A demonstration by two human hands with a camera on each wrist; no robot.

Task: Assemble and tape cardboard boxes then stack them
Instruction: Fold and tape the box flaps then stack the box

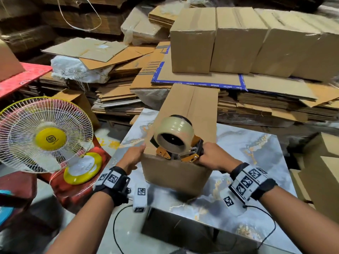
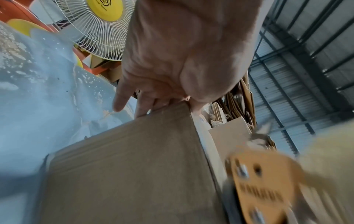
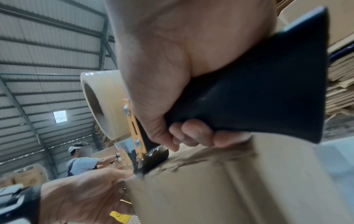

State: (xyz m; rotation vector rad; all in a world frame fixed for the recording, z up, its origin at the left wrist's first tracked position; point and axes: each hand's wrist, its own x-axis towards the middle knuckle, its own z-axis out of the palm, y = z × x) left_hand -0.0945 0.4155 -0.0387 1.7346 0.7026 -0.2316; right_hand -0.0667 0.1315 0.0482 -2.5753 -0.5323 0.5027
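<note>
A long brown cardboard box (image 1: 200,107) lies on the marble-patterned table (image 1: 256,153), its top flaps meeting in a centre seam. An orange tape dispenser (image 1: 174,140) with a pale tape roll sits on the box's near top edge. My right hand (image 1: 212,156) grips its black handle (image 3: 258,98), fingers curled under it; the blade end touches the box (image 3: 210,189) edge. My left hand (image 1: 132,157) braces the near left corner of the box, its fingers (image 2: 143,106) lying straight down the side wall (image 2: 134,166) and the thumb at the top edge. The dispenser (image 2: 264,181) shows blurred in the left wrist view.
A running table fan (image 1: 45,136) stands left on a red stool (image 1: 73,189). A row of taped boxes (image 1: 238,39) sits on flat cardboard stacks (image 1: 119,96) behind the table. More boxes (image 1: 324,171) stand at the right. Another person (image 3: 82,159) works further off.
</note>
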